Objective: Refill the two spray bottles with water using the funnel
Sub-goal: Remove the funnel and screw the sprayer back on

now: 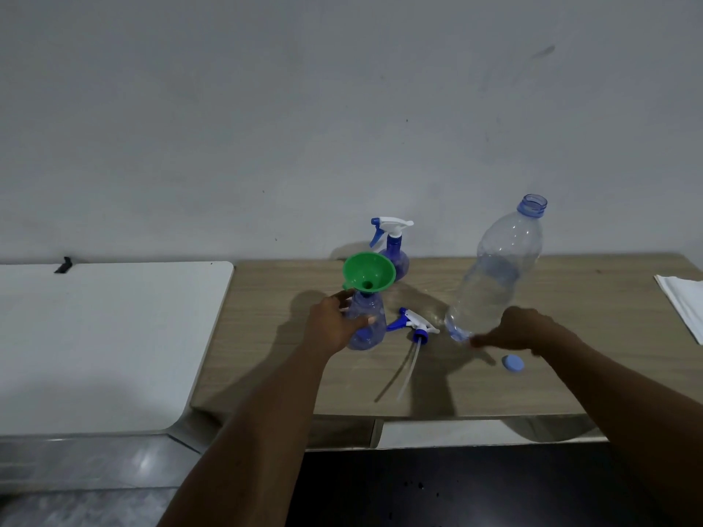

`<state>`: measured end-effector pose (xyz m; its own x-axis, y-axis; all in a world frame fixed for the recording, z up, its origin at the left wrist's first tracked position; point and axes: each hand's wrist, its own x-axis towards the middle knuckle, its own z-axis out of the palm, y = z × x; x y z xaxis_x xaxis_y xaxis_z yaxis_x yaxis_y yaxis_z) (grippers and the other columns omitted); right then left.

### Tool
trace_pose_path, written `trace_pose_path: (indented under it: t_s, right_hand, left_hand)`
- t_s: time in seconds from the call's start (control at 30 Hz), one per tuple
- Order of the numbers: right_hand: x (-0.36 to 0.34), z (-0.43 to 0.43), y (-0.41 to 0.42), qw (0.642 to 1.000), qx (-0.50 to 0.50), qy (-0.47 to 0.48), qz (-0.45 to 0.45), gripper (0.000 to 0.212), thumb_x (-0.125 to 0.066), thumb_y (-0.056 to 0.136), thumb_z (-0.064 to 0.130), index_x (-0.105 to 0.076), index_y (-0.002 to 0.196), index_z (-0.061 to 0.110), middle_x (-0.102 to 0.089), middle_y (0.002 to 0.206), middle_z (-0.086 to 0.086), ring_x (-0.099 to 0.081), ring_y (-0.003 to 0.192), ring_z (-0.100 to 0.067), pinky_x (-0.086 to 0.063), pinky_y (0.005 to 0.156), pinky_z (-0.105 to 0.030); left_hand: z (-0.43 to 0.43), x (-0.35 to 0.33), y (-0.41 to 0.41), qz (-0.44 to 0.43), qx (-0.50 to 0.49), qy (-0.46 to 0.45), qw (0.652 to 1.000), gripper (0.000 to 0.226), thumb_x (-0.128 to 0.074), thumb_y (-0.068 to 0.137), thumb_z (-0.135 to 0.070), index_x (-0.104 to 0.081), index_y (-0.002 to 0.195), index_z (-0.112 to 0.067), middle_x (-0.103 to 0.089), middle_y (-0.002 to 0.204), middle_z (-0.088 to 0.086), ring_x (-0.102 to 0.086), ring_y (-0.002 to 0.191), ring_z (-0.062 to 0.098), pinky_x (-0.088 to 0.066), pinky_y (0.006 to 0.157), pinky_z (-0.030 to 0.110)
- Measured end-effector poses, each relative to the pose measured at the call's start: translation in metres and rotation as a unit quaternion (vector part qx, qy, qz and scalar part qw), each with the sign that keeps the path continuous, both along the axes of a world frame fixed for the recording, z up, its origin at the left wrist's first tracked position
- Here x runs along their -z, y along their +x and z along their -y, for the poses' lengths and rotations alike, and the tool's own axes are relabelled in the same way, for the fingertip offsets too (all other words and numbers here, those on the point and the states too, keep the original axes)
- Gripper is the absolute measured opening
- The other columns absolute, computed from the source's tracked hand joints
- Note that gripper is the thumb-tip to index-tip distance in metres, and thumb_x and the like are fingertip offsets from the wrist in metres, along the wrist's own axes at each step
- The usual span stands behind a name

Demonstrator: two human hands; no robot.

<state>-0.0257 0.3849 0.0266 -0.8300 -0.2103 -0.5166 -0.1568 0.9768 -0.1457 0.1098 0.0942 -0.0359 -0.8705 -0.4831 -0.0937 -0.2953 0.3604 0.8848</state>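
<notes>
1. My left hand (334, 325) grips the near spray bottle (367, 329), which stands on the surface (266, 336) with the green funnel (368, 271) in its neck.
2. My right hand (521, 330) is at the base of the tilted, uncapped water bottle (494, 268). It is blurred, so I cannot tell whether it grips.
3. A loose spray head (412, 323) lies between these two bottles.
4. The second spray bottle (395, 249) stands behind the funnel.

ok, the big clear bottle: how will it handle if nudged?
Probably light: the water bottle looks mostly empty. It is tall and narrow, so it is likely to tip. Its mouth is uncapped, so any leftover water could spill.
</notes>
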Motion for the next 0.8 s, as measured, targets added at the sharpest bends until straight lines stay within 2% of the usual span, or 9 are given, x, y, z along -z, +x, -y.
trace_pose_path:
  t_s: [0.1,0.17,0.23,0.3,0.37,0.5,0.57,0.7,0.8]
  right_hand:
    - [-0.037,0.021,0.021,0.985,-0.028,0.102,0.139,0.063,-0.083,0.074,0.047,-0.054,0.097,-0.003,-0.071,0.076,-0.015,-0.071,0.059,-0.023,-0.055,0.049,-0.029]
    - [-0.059,0.046,0.030,0.987,-0.078,0.083,0.115,0.054,-0.077,0.080,0.051,-0.060,0.086,0.001,-0.073,0.066,-0.011,-0.068,0.051,-0.018,-0.051,0.046,-0.024]
    - [-0.074,0.076,0.032,0.988,-0.157,0.005,0.015,0.052,-0.072,0.082,0.054,-0.067,0.093,0.003,-0.076,0.080,-0.011,-0.067,0.060,-0.016,-0.050,0.053,-0.024]
    - [-0.090,0.106,0.035,0.968,-0.201,-0.119,-0.090,0.053,-0.074,0.079,0.055,-0.062,0.108,0.011,-0.071,0.100,-0.008,-0.062,0.079,-0.017,-0.048,0.065,-0.027]
    - [-0.103,0.134,0.039,0.944,-0.229,-0.197,-0.133,0.074,-0.079,0.071,0.057,-0.051,0.127,0.018,-0.062,0.120,-0.004,-0.057,0.097,-0.017,-0.049,0.080,-0.032]
    - [-0.102,0.177,0.044,0.936,-0.289,-0.140,-0.146,0.108,-0.084,0.063,0.059,-0.028,0.149,0.027,-0.043,0.144,-0.007,-0.044,0.130,-0.030,-0.047,0.100,-0.047]
    - [-0.095,0.191,0.046,0.930,-0.322,-0.074,-0.160,0.110,-0.083,0.062,0.061,-0.025,0.150,0.029,-0.041,0.145,-0.008,-0.041,0.132,-0.034,-0.047,0.098,-0.050]
    - [-0.088,0.203,0.046,0.924,-0.348,-0.018,-0.156,0.082,-0.081,0.069,0.050,-0.046,0.137,0.021,-0.053,0.130,-0.008,-0.054,0.113,-0.027,-0.052,0.084,-0.038]
    - [-0.094,0.201,0.042,0.929,-0.338,-0.037,-0.149,0.074,-0.081,0.068,0.051,-0.051,0.127,0.019,-0.056,0.122,-0.004,-0.056,0.104,-0.023,-0.055,0.086,-0.040]
  left_hand:
    - [0.000,0.000,0.000,0.005,0.003,-0.001,1.000,0.063,-0.090,0.069,-0.029,-0.065,0.125,-0.016,-0.068,0.102,-0.006,-0.066,0.088,0.010,-0.053,0.084,0.027]
    - [0.001,0.001,0.000,0.010,0.001,-0.004,1.000,0.067,-0.091,0.067,-0.031,-0.064,0.127,-0.016,-0.070,0.107,-0.003,-0.067,0.091,0.012,-0.055,0.087,0.030]
    - [0.001,0.002,0.000,0.015,0.001,0.000,1.000,0.071,-0.092,0.063,-0.036,-0.065,0.126,-0.018,-0.071,0.108,-0.005,-0.069,0.093,0.013,-0.056,0.090,0.037]
    - [0.002,0.003,0.000,0.019,0.000,0.009,1.000,0.074,-0.091,0.060,-0.038,-0.065,0.126,-0.020,-0.071,0.106,-0.007,-0.070,0.093,0.013,-0.056,0.091,0.039]
    - [0.001,0.002,0.001,0.023,0.004,0.005,1.000,0.072,-0.092,0.063,-0.035,-0.063,0.127,-0.020,-0.070,0.109,-0.005,-0.069,0.096,0.014,-0.055,0.092,0.037]
    - [0.002,0.004,0.001,0.025,0.002,0.031,0.999,0.065,-0.093,0.058,-0.039,-0.067,0.116,-0.025,-0.072,0.111,0.000,-0.071,0.097,0.019,-0.056,0.092,0.042]
    - [0.003,0.009,-0.001,0.025,-0.001,0.034,0.999,0.059,-0.090,0.050,-0.051,-0.069,0.103,-0.033,-0.075,0.103,-0.003,-0.072,0.094,0.016,-0.056,0.090,0.043]
    - [0.002,0.006,-0.002,0.038,0.017,0.013,0.999,0.064,-0.088,0.059,-0.051,-0.068,0.115,-0.028,-0.074,0.107,-0.005,-0.070,0.096,0.013,-0.056,0.092,0.038]
    - [0.002,0.003,0.000,0.038,0.015,-0.008,0.999,0.065,-0.088,0.066,-0.045,-0.065,0.123,-0.025,-0.073,0.111,-0.003,-0.070,0.096,0.014,-0.055,0.091,0.036]
